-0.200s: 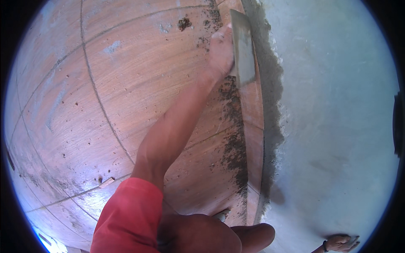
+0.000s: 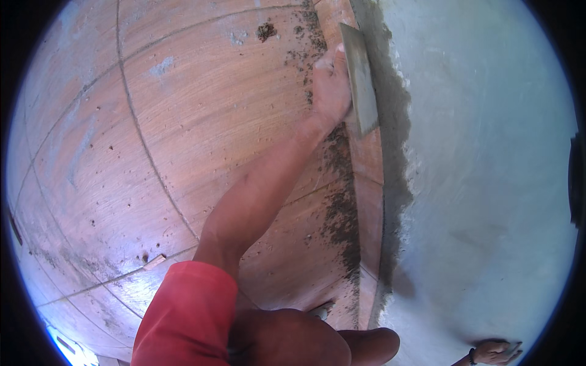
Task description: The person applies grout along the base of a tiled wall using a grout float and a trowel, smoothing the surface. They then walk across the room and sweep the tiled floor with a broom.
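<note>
My left hand (image 2: 332, 88) grips a plastering trowel (image 2: 361, 79), its fingers closed behind the blade on the handle side. The blade is long, flat and rectangular, smeared with grey mortar. It stands on edge by the skirting tiles (image 2: 368, 177), facing the strip of wet grey mortar (image 2: 394, 152) that runs along the wall just above them. Whether the blade touches the mortar cannot be told. At the lower right my right hand (image 2: 493, 352), with a dark band on its wrist, rests against the pale wall (image 2: 482, 183), fingers stretched out.
Brown wood-look floor tiles (image 2: 201, 122) with dark joints spread to the left. Crumbs of dark mortar (image 2: 342, 219) lie along the foot of the skirting. A small tile offcut (image 2: 155, 262) and a mortar lump (image 2: 266, 32) are on the floor. My bent knees (image 2: 293, 335) are at the bottom.
My left hand and the trowel have moved slightly right and nearer to me, toward the wall. My right hand has stayed about where it was.
</note>
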A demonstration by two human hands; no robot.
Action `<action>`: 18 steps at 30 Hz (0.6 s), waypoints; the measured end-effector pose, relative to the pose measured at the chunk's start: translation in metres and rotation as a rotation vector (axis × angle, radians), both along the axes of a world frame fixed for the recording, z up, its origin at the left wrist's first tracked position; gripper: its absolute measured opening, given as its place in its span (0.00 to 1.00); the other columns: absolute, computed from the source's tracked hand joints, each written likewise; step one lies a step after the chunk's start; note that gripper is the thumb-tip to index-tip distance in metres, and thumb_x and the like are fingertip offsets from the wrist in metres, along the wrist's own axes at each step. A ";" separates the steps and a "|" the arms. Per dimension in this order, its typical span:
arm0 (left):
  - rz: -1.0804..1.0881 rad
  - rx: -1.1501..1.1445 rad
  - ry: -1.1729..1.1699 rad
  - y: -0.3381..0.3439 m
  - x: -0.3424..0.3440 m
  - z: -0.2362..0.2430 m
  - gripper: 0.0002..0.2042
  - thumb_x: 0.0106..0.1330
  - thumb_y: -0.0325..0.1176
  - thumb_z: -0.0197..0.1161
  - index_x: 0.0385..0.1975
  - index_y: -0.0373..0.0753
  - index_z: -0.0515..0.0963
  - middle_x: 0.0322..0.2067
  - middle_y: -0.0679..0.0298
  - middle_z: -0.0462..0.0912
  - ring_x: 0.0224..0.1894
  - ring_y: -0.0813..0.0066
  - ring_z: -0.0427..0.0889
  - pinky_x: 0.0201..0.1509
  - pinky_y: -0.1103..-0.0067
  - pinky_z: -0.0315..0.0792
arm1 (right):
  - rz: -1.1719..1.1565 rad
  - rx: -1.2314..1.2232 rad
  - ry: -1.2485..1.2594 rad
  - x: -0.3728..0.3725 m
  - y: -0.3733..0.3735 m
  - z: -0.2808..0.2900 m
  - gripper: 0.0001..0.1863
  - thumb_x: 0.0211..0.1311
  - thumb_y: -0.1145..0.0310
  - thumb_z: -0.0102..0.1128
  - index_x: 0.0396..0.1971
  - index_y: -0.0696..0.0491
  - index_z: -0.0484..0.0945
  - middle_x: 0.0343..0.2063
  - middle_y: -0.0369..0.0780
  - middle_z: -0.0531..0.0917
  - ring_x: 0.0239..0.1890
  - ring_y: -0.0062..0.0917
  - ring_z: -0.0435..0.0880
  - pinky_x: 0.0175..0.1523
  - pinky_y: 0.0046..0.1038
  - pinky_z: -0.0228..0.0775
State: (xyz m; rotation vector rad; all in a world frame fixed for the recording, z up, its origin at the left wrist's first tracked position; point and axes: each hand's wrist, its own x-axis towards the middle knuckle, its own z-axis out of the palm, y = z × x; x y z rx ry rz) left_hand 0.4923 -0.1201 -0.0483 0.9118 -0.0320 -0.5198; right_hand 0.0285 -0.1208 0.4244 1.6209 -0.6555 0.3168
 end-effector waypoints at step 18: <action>0.028 0.188 -0.105 0.008 -0.062 0.015 0.18 0.71 0.38 0.39 0.41 0.30 0.73 0.28 0.48 0.78 0.31 0.63 0.78 0.39 0.72 0.70 | -0.038 0.038 -0.025 -0.011 -0.003 0.001 0.39 0.64 0.43 0.29 0.64 0.60 0.43 0.66 0.51 0.38 0.67 0.45 0.35 0.67 0.47 0.25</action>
